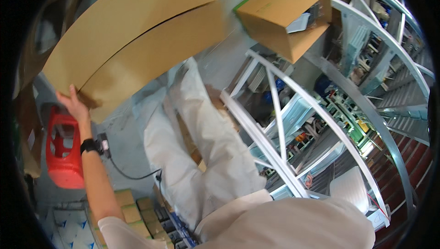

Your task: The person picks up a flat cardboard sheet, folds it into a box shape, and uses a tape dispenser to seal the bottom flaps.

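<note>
A long brown cardboard box [151, 43] fills the upper left, set at a slant, with a dark seam running along its length. At its lower left corner is my left hand [77, 107], its fingers gripping the end of the box; some of them are hard to make out. A black band [89, 146] circles that wrist. Just below the hand stands a red plastic stool-like object [64, 175] with openings in its side. My right hand does not show.
An opened cardboard box [279, 10] with items inside stands at the upper right. Metal ladder-like frames [275, 107] curve down the right side, with cluttered shelving behind. Small brown boxes [130, 212] lie at lower left. A black cable [126, 175] crosses the grey floor [137, 153].
</note>
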`<action>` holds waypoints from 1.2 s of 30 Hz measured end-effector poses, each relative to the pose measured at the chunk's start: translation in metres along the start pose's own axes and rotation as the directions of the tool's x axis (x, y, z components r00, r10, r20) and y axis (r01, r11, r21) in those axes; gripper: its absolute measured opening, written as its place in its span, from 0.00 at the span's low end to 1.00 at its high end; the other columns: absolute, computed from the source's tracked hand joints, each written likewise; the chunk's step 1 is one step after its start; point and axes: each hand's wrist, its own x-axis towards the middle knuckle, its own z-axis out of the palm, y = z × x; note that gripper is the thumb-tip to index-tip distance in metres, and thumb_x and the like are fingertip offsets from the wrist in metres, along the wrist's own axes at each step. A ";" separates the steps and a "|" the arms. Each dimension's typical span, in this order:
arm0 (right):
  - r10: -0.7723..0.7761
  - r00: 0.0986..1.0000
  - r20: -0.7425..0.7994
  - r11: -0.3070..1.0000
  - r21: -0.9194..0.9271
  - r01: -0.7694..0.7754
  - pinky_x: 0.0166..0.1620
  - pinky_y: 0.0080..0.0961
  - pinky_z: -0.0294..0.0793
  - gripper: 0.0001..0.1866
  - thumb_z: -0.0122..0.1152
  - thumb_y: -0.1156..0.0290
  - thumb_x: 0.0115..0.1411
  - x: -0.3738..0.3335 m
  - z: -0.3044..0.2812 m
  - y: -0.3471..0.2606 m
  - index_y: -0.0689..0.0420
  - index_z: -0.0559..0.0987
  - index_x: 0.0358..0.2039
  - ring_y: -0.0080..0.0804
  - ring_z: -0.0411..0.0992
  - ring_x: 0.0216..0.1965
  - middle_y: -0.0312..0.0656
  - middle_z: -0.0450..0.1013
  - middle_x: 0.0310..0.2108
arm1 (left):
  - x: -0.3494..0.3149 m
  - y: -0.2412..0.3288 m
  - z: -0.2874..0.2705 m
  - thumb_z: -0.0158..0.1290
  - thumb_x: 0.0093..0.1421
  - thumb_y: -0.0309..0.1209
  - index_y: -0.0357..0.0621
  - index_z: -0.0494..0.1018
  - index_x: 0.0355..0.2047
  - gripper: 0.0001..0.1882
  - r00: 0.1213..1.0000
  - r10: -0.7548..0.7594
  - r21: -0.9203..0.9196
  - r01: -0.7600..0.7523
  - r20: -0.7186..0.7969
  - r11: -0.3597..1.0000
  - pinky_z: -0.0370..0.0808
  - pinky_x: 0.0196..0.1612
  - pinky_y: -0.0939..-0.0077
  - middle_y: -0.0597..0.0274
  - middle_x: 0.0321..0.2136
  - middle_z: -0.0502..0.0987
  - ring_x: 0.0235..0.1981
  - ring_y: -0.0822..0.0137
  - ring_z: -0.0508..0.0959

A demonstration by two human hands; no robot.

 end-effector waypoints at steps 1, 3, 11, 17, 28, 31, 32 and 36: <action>-0.008 1.000 -0.004 0.999 0.036 0.008 0.59 0.40 0.75 0.36 0.68 0.49 0.57 -0.002 0.004 0.003 0.54 0.74 0.63 0.43 0.73 0.60 0.46 0.69 0.65 | -0.011 0.013 0.010 0.52 0.73 0.42 0.30 0.48 0.72 0.40 0.995 -0.061 -0.260 0.079 0.076 0.962 0.48 0.74 0.64 0.43 0.72 0.53 0.72 0.53 0.55; -0.007 1.000 -0.029 0.996 0.089 0.009 0.59 0.40 0.75 0.36 0.68 0.49 0.57 -0.008 0.013 0.006 0.54 0.74 0.62 0.43 0.73 0.60 0.46 0.69 0.64 | -0.008 0.004 0.015 0.51 0.74 0.42 0.31 0.49 0.72 0.38 1.000 0.014 -0.091 -0.012 0.021 0.996 0.50 0.74 0.65 0.44 0.72 0.54 0.71 0.55 0.57; -0.008 1.000 0.016 0.978 0.210 0.004 0.59 0.38 0.75 0.34 0.68 0.50 0.59 -0.010 0.035 0.016 0.54 0.75 0.62 0.41 0.74 0.59 0.45 0.70 0.64 | -0.010 0.017 0.015 0.50 0.73 0.47 0.31 0.49 0.73 0.41 1.000 0.001 -0.099 0.002 0.026 0.995 0.51 0.73 0.65 0.45 0.72 0.54 0.72 0.53 0.56; 0.001 0.996 0.086 0.956 0.292 -0.026 0.58 0.37 0.76 0.33 0.67 0.50 0.60 -0.005 0.060 0.035 0.55 0.75 0.61 0.40 0.74 0.58 0.45 0.71 0.63 | -0.012 0.019 0.011 0.50 0.74 0.45 0.31 0.50 0.73 0.39 1.000 -0.002 -0.090 0.005 0.024 0.996 0.51 0.73 0.66 0.45 0.72 0.54 0.72 0.54 0.57; -0.018 0.953 0.301 0.868 0.479 -0.135 0.57 0.35 0.76 0.31 0.67 0.51 0.61 0.003 0.178 0.069 0.56 0.76 0.60 0.37 0.75 0.58 0.44 0.73 0.62 | -0.005 0.014 0.010 0.53 0.72 0.45 0.30 0.52 0.71 0.40 0.999 0.022 -0.109 -0.017 0.046 0.994 0.57 0.70 0.66 0.45 0.69 0.58 0.68 0.55 0.62; -0.028 0.937 0.347 0.835 0.523 -0.169 0.57 0.34 0.77 0.31 0.67 0.52 0.62 0.001 0.202 0.077 0.56 0.76 0.60 0.36 0.75 0.57 0.44 0.73 0.61 | 0.003 0.007 0.009 0.54 0.72 0.45 0.29 0.51 0.71 0.41 0.999 0.022 -0.017 -0.022 0.032 1.000 0.58 0.70 0.67 0.44 0.69 0.60 0.67 0.55 0.64; -0.032 0.933 0.357 0.827 0.534 -0.176 0.57 0.34 0.77 0.31 0.67 0.52 0.62 -0.001 0.207 0.079 0.56 0.76 0.60 0.36 0.75 0.57 0.44 0.73 0.61 | 0.004 0.003 0.009 0.54 0.72 0.45 0.29 0.51 0.71 0.41 0.999 0.018 -0.012 -0.018 0.043 1.000 0.58 0.70 0.67 0.44 0.69 0.60 0.67 0.55 0.64; -0.026 0.926 0.375 0.797 0.567 -0.207 0.56 0.33 0.77 0.30 0.67 0.52 0.62 -0.013 0.204 0.090 0.56 0.76 0.59 0.35 0.75 0.57 0.44 0.74 0.61 | 0.011 -0.008 0.004 0.55 0.71 0.46 0.28 0.52 0.71 0.41 0.999 0.034 -0.043 -0.034 0.006 0.999 0.59 0.69 0.67 0.45 0.68 0.61 0.66 0.56 0.65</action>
